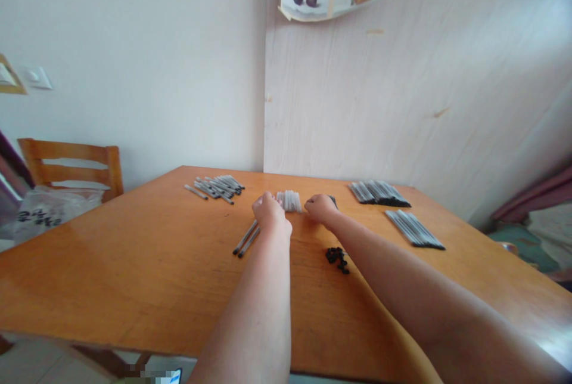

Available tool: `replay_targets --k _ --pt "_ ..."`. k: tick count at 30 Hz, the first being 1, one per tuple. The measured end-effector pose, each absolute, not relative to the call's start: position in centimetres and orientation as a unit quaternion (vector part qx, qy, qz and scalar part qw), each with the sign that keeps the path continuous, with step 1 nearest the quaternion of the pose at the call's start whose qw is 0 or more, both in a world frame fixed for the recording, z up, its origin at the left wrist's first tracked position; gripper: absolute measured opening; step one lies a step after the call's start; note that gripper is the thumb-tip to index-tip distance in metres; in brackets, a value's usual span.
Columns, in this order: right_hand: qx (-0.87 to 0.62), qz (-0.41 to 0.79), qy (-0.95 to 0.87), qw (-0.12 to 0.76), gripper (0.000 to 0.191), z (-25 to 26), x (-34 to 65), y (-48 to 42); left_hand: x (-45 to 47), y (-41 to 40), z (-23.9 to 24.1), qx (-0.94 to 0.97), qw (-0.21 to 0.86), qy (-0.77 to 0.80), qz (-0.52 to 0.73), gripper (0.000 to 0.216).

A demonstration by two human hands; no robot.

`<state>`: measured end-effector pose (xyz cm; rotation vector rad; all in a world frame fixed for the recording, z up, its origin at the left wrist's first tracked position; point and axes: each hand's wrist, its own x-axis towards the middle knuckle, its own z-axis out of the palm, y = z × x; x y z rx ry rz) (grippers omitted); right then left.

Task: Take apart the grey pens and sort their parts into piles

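Observation:
My left hand point(270, 212) is at the left side of a row of short clear plastic tubes point(289, 201), its fingers bent together. What the fingers hold, if anything, is hidden. Two grey pen barrels with black ends point(246, 241) lie on the table just under my left wrist. On the other side of the row is my right hand point(320, 207), also with its fingers curled closed; their contents cannot be made out. A small dark thing point(333, 200) shows partly behind it. Small black caps point(338, 257) lie in a loose heap below my right forearm.
A loose pile of grey pens point(217, 187) lies at the back left of the wooden table point(147, 259). Two neat rows of pens, a far one point(379, 192) and a nearer one point(414, 229), lie at the right. A chair point(74, 163) and a plastic bag point(58, 208) stand left.

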<state>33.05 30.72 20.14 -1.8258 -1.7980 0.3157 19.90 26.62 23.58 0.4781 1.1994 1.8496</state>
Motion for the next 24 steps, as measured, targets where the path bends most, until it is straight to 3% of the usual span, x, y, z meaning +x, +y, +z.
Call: replay_targets --k 16,19,24 --pt "-0.656 0.213 -0.557 0.463 0.030 20.4 43.9 22.6 20.5 26.7 23.7 0.285 0.405 0.488 0.719 0.010" --pt "-0.671 0.180 -0.564 0.446 0.031 20.0 44.2 21.7 20.7 26.8 23.5 0.329 0.386 0.499 0.703 0.010" --pt "-0.703 0.022 -0.621 0.346 0.030 20.3 44.7 21.2 20.7 27.3 22.8 0.387 0.319 0.512 0.697 0.014"
